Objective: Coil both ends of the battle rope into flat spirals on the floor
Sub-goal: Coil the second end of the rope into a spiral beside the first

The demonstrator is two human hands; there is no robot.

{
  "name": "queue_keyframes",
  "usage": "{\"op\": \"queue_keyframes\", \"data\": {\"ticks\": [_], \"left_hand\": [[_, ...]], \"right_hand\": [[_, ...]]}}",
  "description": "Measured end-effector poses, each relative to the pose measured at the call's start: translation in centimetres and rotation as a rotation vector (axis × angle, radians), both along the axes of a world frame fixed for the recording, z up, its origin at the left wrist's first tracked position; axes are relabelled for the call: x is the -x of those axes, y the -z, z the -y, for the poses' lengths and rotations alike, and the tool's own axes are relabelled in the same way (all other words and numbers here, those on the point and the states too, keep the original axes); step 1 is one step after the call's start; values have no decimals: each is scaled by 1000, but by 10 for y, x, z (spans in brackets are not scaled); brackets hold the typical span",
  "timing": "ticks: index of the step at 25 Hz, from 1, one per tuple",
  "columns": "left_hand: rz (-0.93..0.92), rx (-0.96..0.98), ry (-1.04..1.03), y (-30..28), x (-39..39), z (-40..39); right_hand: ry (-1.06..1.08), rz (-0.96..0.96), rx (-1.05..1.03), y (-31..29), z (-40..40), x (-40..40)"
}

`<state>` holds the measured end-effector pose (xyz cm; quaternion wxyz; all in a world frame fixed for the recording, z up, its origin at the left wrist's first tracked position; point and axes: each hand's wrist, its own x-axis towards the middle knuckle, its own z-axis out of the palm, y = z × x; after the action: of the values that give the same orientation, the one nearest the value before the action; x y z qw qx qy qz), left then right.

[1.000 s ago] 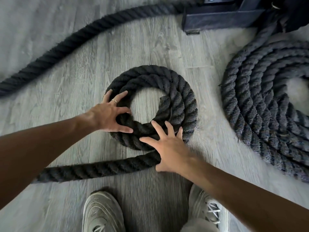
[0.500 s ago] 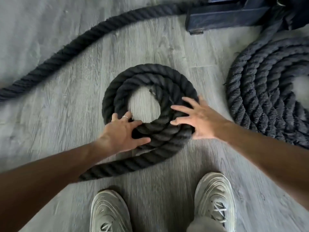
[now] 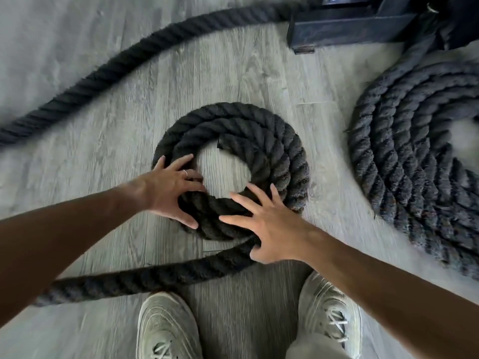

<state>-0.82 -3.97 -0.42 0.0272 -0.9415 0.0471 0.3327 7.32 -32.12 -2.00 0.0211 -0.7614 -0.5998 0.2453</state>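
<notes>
Currently, the left hand [image 3: 169,187] and right hand [image 3: 269,226] lie flat, fingers spread, pressing the near arc of the small rope spiral [image 3: 272,151] on the floor [image 3: 233,68]; neither grips. Two spirals are visible: this one and a larger spiral [image 3: 404,156] right. Two sneakers [image 3: 166,327] stand below.

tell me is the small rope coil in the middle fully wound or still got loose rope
Not fully wound. The small coil has about three turns, and a loose tail runs off left along the floor from under the right hand.
</notes>
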Motion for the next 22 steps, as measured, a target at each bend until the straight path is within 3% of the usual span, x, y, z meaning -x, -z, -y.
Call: {"op": "queue_keyframes", "data": {"ticks": [9, 15, 19, 22], "left_hand": [[129, -11, -60, 13, 8, 10], [166, -53, -427, 17, 11, 86], [148, 126, -398, 21, 7, 119], [289, 210, -198, 13, 0, 89]], "right_hand": [[-90, 4, 68, 2, -8, -21], [-287, 173, 143, -21, -5, -113], [-33, 303, 137, -28, 6, -135], [270, 282, -46, -16, 1, -86]]}}
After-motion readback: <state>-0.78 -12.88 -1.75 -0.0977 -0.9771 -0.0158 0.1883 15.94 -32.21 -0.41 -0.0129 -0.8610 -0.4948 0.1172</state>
